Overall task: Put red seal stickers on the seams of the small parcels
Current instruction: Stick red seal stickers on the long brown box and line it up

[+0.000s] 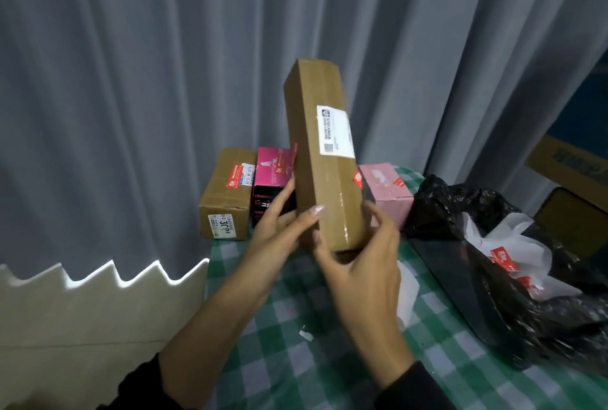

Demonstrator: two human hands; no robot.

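Observation:
A long brown cardboard parcel (324, 152) stands almost upright above the table, tilted slightly left, with a white shipping label on its front. A red seal sticker (358, 179) sits on its right edge and another red sticker (293, 150) on its left edge. My left hand (279, 222) grips the parcel's lower left side, thumb on the front. My right hand (365, 261) holds its bottom end from below and the right. More red stickers (505, 261) lie on white backing inside a black plastic bag.
Behind the held parcel stand a brown box (227, 195) with a red sticker, a magenta box (271, 179) and a pale pink box (386, 192). The table has a green checked cloth (296, 360). The black bag (493, 294) fills the right side. A grey curtain hangs behind.

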